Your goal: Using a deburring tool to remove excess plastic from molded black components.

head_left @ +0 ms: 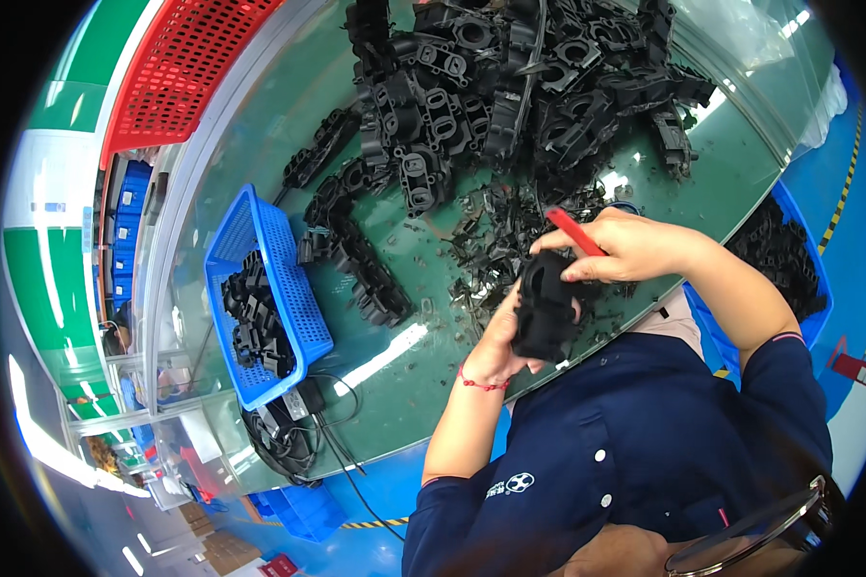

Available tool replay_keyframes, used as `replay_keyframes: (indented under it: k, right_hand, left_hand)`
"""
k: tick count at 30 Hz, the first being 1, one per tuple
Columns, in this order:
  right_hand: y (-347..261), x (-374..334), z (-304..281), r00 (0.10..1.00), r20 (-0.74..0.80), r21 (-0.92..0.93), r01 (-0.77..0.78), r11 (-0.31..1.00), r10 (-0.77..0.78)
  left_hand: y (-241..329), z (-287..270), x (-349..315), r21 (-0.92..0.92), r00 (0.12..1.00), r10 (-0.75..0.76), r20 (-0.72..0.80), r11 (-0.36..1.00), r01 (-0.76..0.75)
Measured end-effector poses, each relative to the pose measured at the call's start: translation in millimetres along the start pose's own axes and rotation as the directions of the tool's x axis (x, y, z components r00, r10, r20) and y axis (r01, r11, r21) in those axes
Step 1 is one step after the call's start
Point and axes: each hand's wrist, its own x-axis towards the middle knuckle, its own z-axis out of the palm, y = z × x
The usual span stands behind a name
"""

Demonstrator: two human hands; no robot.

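Observation:
My left hand (496, 344), with a red beaded bracelet at its wrist, grips a black moulded plastic part (547, 313) from below and the side. My right hand (635, 245) holds a slim tool with a red handle (575, 233) against the top of that part; its working end is hidden, so I cannot tell its exact kind. Black trimmings (486, 236) lie scattered on the green tabletop just beyond my hands. Farther off rises a large heap of similar black moulded parts (443, 106).
A blue basket (303, 313) with black parts in it stands on the left, near a cable and a black device (279, 438). At upper left is a red perforated crate (188, 72). A blue bin (707, 332) of black pieces stands beyond the table edge at right.

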Motion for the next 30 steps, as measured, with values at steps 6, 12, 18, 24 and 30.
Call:
replay_keyframes:
  k: [6,12,18,24,30]
  right_hand:
    - [5.7,1.7,29.6,0.905,-0.423,0.172,0.033,0.985,0.044]
    - [0.1,-3.4,33.0,0.938,-0.300,0.471,-0.012,0.882,0.173]
    - [10.9,-7.3,36.8,0.867,-0.486,0.523,0.390,0.758,-0.111]
    - [-0.1,-12.6,38.0,0.852,-0.462,0.193,0.369,0.909,-0.247]
    - [2.6,-10.8,43.5,0.855,-0.428,0.098,0.367,0.925,-0.293]
  left_hand:
    - [-16.1,-1.5,9.3,0.243,0.875,0.447,-0.188,0.884,-0.400]
    - [-11.5,3.7,15.2,0.214,0.786,0.473,-0.398,0.881,-0.422]
    - [-12.3,3.9,14.9,0.344,0.771,0.474,-0.425,0.873,-0.347]
    - [-6.7,12.5,10.6,0.412,0.775,0.470,-0.422,0.861,-0.298]
    - [-9.9,12.8,11.1,0.469,0.762,0.515,-0.392,0.825,-0.316]
